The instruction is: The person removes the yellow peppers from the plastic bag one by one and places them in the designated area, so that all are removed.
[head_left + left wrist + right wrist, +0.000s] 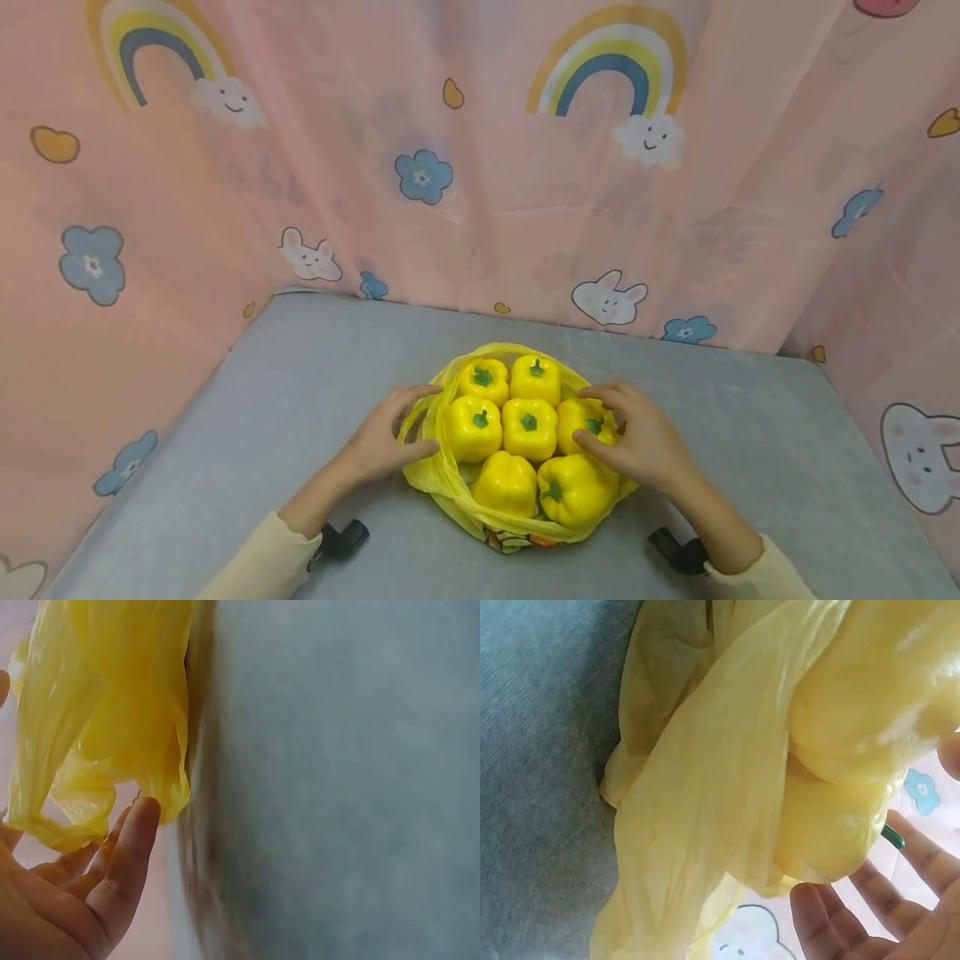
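Several yellow bell peppers (529, 429) with green stems sit in an open yellow plastic bag (438, 479) on the grey table. At the bag's left side is my left hand (382, 437), fingers spread and relaxed; in the left wrist view its fingertips touch the bag's loose edge (90, 817). My right hand (637, 437) lies at the right side, thumb and fingers apart around the rightmost pepper (581, 417). In the right wrist view, the fingers (877, 900) rest by the bag (705, 772) and a pepper (832, 825); whether they press on it I cannot tell.
The grey table (337, 350) extends around the bag. Behind it and at both sides hangs a pink curtain (480, 250) printed with rainbows, flowers and rabbits. A black wrist mount (341, 540) shows at the left wrist and another (678, 550) at the right.
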The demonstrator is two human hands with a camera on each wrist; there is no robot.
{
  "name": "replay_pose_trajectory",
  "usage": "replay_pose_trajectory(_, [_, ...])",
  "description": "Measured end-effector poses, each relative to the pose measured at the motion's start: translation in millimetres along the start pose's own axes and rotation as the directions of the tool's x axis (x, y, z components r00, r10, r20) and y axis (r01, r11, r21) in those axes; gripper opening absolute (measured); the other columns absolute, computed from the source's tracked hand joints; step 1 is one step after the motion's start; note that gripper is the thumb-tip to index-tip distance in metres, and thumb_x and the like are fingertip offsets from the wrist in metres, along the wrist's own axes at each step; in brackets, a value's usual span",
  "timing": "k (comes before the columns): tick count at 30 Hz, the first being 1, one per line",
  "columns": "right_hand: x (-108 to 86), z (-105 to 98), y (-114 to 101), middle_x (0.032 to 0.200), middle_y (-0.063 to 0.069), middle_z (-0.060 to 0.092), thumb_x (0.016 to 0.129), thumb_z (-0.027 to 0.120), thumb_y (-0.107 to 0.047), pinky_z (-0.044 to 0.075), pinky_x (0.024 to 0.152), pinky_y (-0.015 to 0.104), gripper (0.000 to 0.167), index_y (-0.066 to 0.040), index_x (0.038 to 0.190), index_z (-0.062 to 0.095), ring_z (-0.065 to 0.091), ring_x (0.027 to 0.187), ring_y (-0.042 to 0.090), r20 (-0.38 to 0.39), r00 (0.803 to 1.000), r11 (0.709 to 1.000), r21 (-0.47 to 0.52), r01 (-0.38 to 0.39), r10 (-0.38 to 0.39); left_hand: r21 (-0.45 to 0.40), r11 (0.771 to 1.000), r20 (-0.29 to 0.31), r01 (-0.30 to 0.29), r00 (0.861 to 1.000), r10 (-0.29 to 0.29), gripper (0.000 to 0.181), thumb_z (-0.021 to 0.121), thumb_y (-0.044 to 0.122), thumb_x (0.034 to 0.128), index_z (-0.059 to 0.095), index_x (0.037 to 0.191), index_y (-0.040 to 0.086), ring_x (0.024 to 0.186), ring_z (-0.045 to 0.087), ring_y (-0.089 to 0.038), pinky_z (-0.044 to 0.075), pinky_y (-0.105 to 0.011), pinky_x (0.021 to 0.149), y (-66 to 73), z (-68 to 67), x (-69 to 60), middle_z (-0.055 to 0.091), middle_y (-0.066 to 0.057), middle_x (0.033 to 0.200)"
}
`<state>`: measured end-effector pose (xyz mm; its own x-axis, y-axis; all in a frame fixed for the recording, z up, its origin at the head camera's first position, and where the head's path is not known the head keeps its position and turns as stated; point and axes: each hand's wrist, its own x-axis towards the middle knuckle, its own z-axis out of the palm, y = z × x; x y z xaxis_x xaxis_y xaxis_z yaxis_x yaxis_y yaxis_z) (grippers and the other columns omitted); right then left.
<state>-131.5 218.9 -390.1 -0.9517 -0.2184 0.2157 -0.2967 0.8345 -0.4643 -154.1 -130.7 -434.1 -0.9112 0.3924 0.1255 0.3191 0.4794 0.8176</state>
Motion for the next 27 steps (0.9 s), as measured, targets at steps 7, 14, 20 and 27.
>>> replay_pose_trajectory(7, [1.6,4.6,-0.5,0.119,0.009,0.062,0.077,0.077,-0.035,0.052,0.085,0.054,0.046,-0.017,0.117,0.065,0.058,0.108,0.032,0.022,1.000,1.000,-0.021,-0.009,0.010,-0.048,0.998,0.010,0.035,0.999,-0.034,0.068,0.077,0.023,0.0757,0.049,0.138,0.031,0.136,0.039,-0.032,0.032,-0.062,0.107,-1.7,7.8,1.3,0.044,-0.009,0.144])
replay_pose_trajectory(14, [3.7,6.3,-2.5,0.123,0.010,0.061,0.076,0.077,-0.037,0.045,0.093,0.063,0.047,-0.018,0.118,0.065,0.055,0.115,0.036,0.056,0.998,0.999,-0.033,-0.039,0.041,-0.111,0.989,0.038,0.094,0.995,-0.090,0.070,0.076,0.016,0.0760,0.047,0.139,0.027,0.094,0.062,-0.019,0.055,-0.034,0.076,0.1,10.8,2.0,0.035,-0.015,0.149])
replay_pose_trajectory(20, [5.1,6.0,-3.2,0.122,0.010,0.061,0.077,0.076,-0.039,0.045,0.093,0.061,0.048,-0.017,0.119,0.065,0.056,0.114,0.035,0.068,0.997,0.999,-0.030,-0.024,0.026,-0.172,0.976,0.065,0.136,0.990,-0.127,0.073,0.075,0.010,0.0757,0.045,0.141,0.024,0.047,0.033,-0.001,0.037,-0.017,0.046,2.2,11.8,1.8,0.031,-0.017,0.151])
replay_pose_trajectory(27, [5.9,6.4,-2.7,0.122,0.010,0.061,0.078,0.075,-0.038,0.045,0.092,0.062,0.048,-0.021,0.121,0.064,0.055,0.114,0.035,0.079,0.997,1.000,-0.024,-0.017,0.019,-0.148,0.982,0.048,0.115,0.993,-0.109,0.072,0.074,0.011,0.0761,0.044,0.141,0.021,0.049,0.035,-0.001,0.038,-0.016,0.047,3.4,12.8,2.7,0.035,-0.018,0.148])
